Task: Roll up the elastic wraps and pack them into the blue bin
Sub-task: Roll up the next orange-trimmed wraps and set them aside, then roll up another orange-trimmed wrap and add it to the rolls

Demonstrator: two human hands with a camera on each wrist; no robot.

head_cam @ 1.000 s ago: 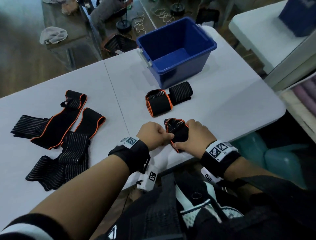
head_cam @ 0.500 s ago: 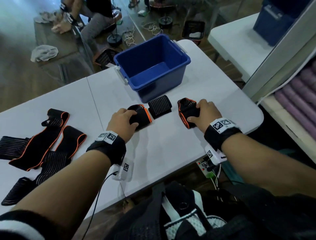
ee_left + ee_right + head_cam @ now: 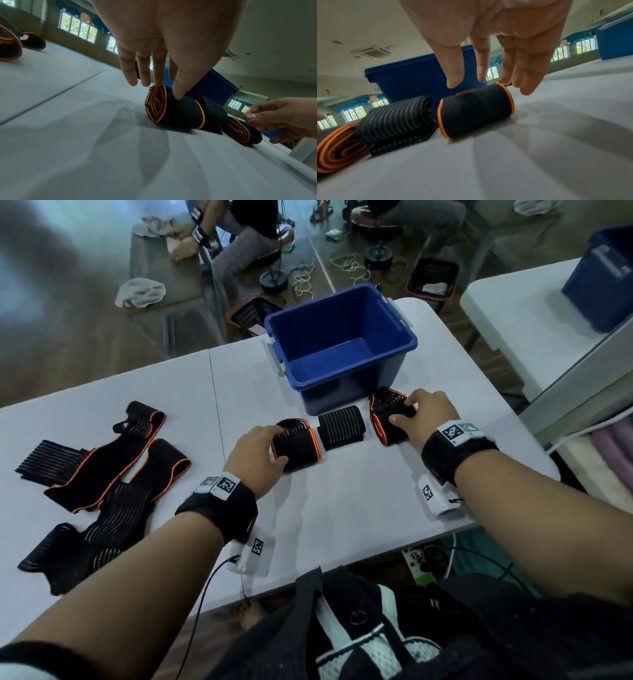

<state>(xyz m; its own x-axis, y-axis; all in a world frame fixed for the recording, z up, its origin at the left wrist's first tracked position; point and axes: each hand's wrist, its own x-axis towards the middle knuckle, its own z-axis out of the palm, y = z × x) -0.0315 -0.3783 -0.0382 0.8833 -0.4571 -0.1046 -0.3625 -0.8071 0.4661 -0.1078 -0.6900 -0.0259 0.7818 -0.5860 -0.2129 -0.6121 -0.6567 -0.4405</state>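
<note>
Three rolled black wraps lie in a row on the white table (image 3: pixel 342 508), just in front of the empty blue bin (image 3: pixel 349 385). My left hand (image 3: pixel 274 440) grips the left, orange-edged roll (image 3: pixel 298 445), thumb pressed on its near side (image 3: pixel 178 97) and fingers over the far side. The striped middle roll (image 3: pixel 340 428) lies untouched. My right hand (image 3: pixel 407 412) is spread over the right, orange-edged roll (image 3: pixel 387 422); in the right wrist view its fingers (image 3: pixel 481 75) are straight, with the tips at the top of that roll (image 3: pixel 476 113).
Several unrolled black wraps (image 3: pixel 102 470) lie spread on the left half of the table. A second white table with another blue bin (image 3: pixel 603 285) stands at the right. People sit on the floor beyond the table. The table's front edge is close to my body.
Both hands left the table's front edge. The right hand carried the fresh roll forward and set it right of the striped roll by the bin. The left hand went onto the left roll.
</note>
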